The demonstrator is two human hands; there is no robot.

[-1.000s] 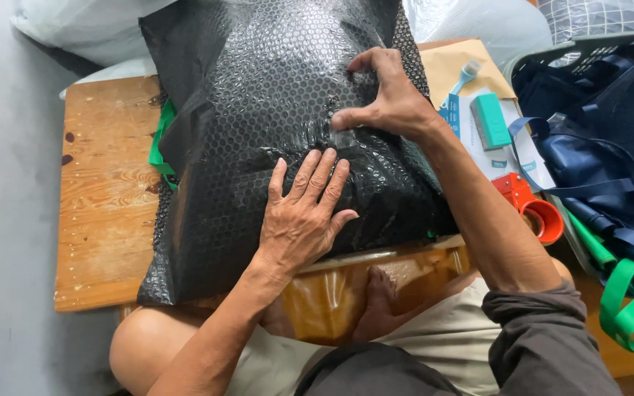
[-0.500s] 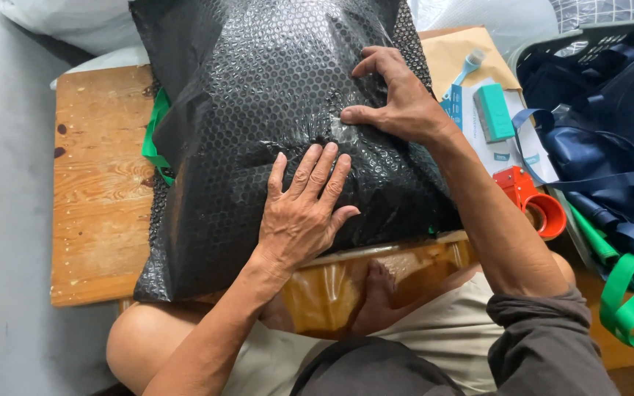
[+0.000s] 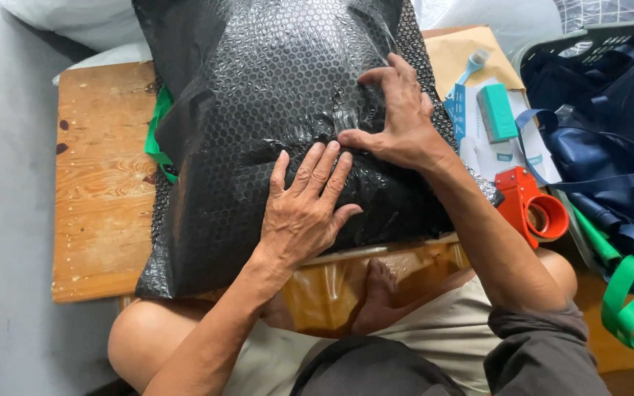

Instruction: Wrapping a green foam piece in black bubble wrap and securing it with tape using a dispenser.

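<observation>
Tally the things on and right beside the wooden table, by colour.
Black: 1, bubble-wrap parcel under both hands
Orange-red: 1, tape dispenser
Teal: 1, small box
Brown: 1, paper envelope
Dark blue: 1, bag
Total: 5

Red tape dispenser (image 3: 533,207), teal box (image 3: 497,111)

One low wooden table (image 3: 104,220) serves as the landmark. On it lies one bulky parcel wrapped in black bubble wrap (image 3: 258,132), with two bare hands pressed flat on the wrap: one left hand (image 3: 304,213) and one right hand (image 3: 401,121). At the table's right edge sit one red plastic tape dispenser (image 3: 530,209), one teal rectangular box (image 3: 497,111) and one brown paper envelope (image 3: 464,55). Beyond the table's right side stands one basket (image 3: 552,40) holding dark blue fabric bags, their number unclear. One green strap (image 3: 157,136) shows at the parcel's left side.
</observation>
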